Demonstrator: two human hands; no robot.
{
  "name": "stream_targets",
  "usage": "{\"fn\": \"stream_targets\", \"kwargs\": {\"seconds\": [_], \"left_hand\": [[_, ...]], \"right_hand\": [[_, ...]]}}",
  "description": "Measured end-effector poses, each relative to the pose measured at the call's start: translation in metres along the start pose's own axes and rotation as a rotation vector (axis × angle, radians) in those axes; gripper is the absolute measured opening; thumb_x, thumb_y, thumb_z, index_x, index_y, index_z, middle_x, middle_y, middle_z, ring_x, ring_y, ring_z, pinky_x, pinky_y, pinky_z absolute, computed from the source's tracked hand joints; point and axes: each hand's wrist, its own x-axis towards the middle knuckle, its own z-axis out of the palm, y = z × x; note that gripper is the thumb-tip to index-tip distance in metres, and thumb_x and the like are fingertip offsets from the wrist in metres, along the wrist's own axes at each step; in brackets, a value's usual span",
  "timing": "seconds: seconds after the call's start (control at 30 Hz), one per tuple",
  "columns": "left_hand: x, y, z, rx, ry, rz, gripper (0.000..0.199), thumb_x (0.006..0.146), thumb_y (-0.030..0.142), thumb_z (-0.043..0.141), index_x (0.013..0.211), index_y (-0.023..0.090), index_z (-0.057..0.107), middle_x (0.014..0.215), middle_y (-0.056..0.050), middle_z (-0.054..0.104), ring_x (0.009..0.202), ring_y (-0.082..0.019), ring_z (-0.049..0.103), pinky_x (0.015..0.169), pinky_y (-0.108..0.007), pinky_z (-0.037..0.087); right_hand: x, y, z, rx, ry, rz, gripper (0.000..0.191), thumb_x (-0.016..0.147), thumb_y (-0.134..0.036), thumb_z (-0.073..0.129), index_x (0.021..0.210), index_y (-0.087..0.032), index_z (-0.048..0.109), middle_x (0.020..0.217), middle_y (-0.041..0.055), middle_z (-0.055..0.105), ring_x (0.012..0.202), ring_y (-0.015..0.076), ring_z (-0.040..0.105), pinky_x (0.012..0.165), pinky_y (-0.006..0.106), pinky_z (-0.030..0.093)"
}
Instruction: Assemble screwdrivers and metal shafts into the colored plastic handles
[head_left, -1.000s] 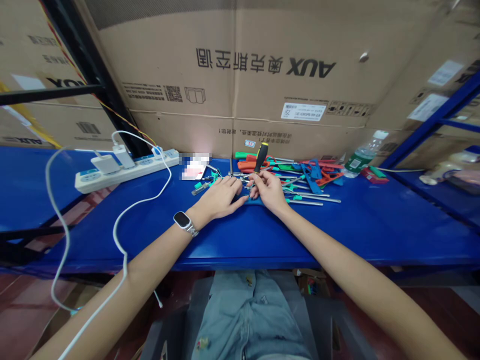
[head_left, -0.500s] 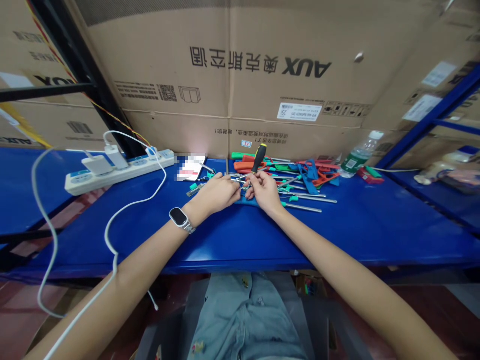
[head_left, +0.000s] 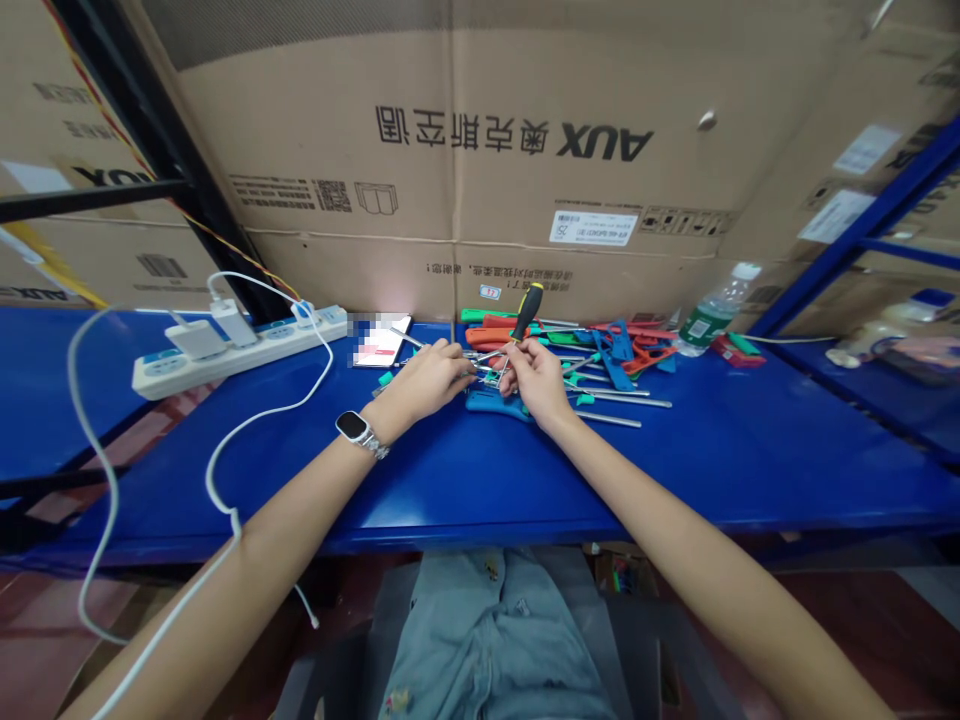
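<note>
A screwdriver [head_left: 529, 311] with a black and yellow handle stands tilted, handle up, in the pinched fingers of my right hand [head_left: 537, 376]. Its tip is hidden among thin metal parts. Just to the left, my left hand [head_left: 429, 380] has its fingers curled together at the metal pieces; what they grip is too small to make out. Below the fingers lies a blue handle [head_left: 498, 404]. Orange handles [head_left: 498, 336] and several metal rods [head_left: 628, 402] are piled behind and to the right of my hands.
A white power strip [head_left: 247, 350] with plugged-in chargers sits at the left, its white cable trailing over my left forearm. A white card [head_left: 384, 345] lies near the cardboard wall [head_left: 322, 120]. At the right stand a water bottle [head_left: 709, 318] and a small red box [head_left: 737, 351].
My left hand has shifted slightly left and its fingers have drawn back from my right hand. More of the blue handle shows. The screwdriver leans a little more to the right.
</note>
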Motion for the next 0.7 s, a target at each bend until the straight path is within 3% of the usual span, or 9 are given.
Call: {"fn": "stream_targets", "kwargs": {"seconds": [0.13, 0.23, 0.33, 0.47, 0.57, 0.7], "left_hand": [[-0.003, 0.009, -0.010, -0.074, 0.028, 0.022, 0.031, 0.104, 0.030, 0.044, 0.103, 0.015, 0.071, 0.094, -0.010, 0.064, 0.092, -0.025, 0.056, 0.083, -0.038, 0.044], [0.000, 0.025, -0.013, -0.110, -0.022, 0.090, 0.034, 0.099, 0.046, 0.054, 0.107, 0.016, 0.069, 0.108, -0.011, 0.067, 0.101, -0.027, 0.059, 0.092, -0.042, 0.045], [0.008, 0.040, -0.006, -0.018, -0.066, 0.176, 0.049, 0.093, 0.058, 0.060, 0.113, 0.014, 0.068, 0.118, -0.014, 0.066, 0.109, -0.032, 0.060, 0.098, -0.046, 0.044], [0.019, 0.045, 0.013, 0.032, -0.089, 0.276, 0.045, 0.099, 0.052, 0.053, 0.111, 0.012, 0.067, 0.115, -0.017, 0.066, 0.107, -0.031, 0.063, 0.096, -0.044, 0.047], [0.019, 0.040, 0.017, -0.015, -0.051, 0.252, 0.044, 0.103, 0.051, 0.046, 0.106, 0.011, 0.065, 0.111, -0.017, 0.066, 0.101, -0.030, 0.065, 0.092, -0.043, 0.050], [0.008, 0.027, 0.001, -0.085, 0.001, 0.123, 0.043, 0.104, 0.049, 0.043, 0.113, 0.011, 0.059, 0.115, -0.019, 0.063, 0.094, -0.029, 0.067, 0.081, -0.040, 0.053]], "right_hand": [[0.001, -0.010, -0.006, -0.019, 0.008, -0.022, 0.035, 0.084, -0.053, 0.069, 0.080, -0.022, 0.053, 0.069, -0.0014, 0.068, 0.039, 0.0093, 0.055, 0.038, 0.023, 0.045], [0.000, -0.018, -0.014, -0.056, 0.009, -0.074, 0.035, 0.083, -0.053, 0.070, 0.078, -0.022, 0.054, 0.060, -0.0035, 0.064, 0.036, 0.0101, 0.051, 0.036, 0.024, 0.040], [-0.006, -0.024, -0.023, -0.111, 0.024, -0.117, 0.032, 0.085, -0.050, 0.066, 0.075, -0.022, 0.053, 0.054, -0.0051, 0.059, 0.034, 0.0096, 0.047, 0.035, 0.023, 0.034], [-0.022, -0.027, -0.030, -0.219, -0.024, -0.139, 0.027, 0.086, -0.044, 0.063, 0.073, -0.022, 0.051, 0.050, -0.0053, 0.056, 0.036, 0.0089, 0.044, 0.040, 0.022, 0.034], [-0.033, -0.029, -0.029, -0.278, -0.055, -0.191, 0.024, 0.085, -0.039, 0.062, 0.072, -0.022, 0.051, 0.051, -0.0047, 0.054, 0.041, 0.0097, 0.046, 0.045, 0.023, 0.036], [-0.041, -0.027, -0.027, -0.352, -0.053, -0.287, 0.022, 0.081, -0.032, 0.060, 0.066, -0.023, 0.046, 0.052, -0.0040, 0.051, 0.045, 0.0101, 0.046, 0.047, 0.024, 0.036]]}}
